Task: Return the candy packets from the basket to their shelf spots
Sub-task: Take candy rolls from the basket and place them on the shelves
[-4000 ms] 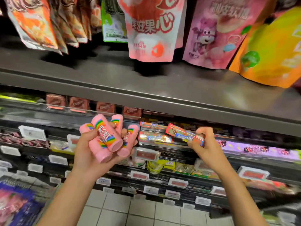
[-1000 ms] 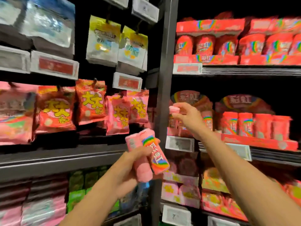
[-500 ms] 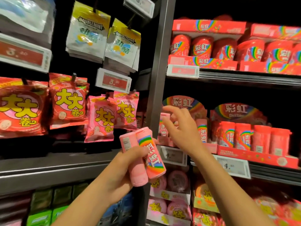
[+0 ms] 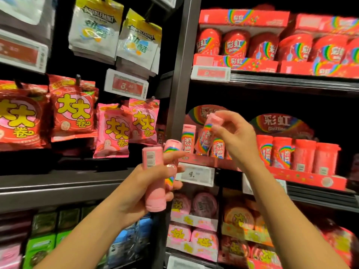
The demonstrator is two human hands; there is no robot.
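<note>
My left hand [image 4: 143, 189] grips two pink candy tubes [image 4: 154, 177] with rainbow stripes, held upright in front of the shelf post. My right hand [image 4: 236, 138] pinches the cap end of another pink tube [image 4: 206, 133], tilted over the left end of the red display tray [image 4: 206, 162]. One matching pink tube [image 4: 188, 138] stands in that tray beside it. No basket is in view.
Red tubes [image 4: 297, 154] fill the tray's right part. A dark upright post [image 4: 178, 74] divides the shelves. Hanging red and pink bags [image 4: 114, 131] are left of it, red tubs [image 4: 235, 43] above, price tags [image 4: 195, 174] on shelf edges, round pink tins below.
My right hand now holds a pink tube raised and tilted over the tray's left end. My left hand has lifted its two tubes slightly. The view has moved closer to the shelf.
</note>
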